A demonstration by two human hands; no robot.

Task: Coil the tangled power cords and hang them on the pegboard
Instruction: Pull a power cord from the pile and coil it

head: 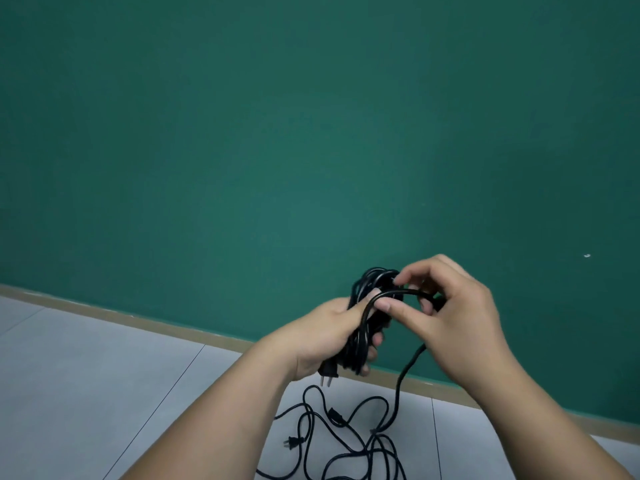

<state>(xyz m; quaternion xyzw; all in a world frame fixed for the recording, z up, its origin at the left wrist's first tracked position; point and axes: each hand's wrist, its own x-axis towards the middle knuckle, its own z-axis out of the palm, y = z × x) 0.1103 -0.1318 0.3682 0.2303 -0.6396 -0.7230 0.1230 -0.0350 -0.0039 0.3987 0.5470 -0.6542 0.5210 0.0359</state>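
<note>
Both hands raised at centre, close together, each closed on cord.
Left hand (329,337) wraps its fingers round the coil (372,282), thumb over the top, fingertips showing on the far side. Left forearm (225,410) comes in from bottom left, bare. Right hand (453,320) sits just beside it, back towards the camera, thumb and curled fingers pinching one strand (398,293). Right forearm (554,427) comes in from bottom right, bare. Thumbs nearly touch.

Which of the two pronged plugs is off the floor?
The plug poking out below the left hand; the other plug lies on the floor.
</note>
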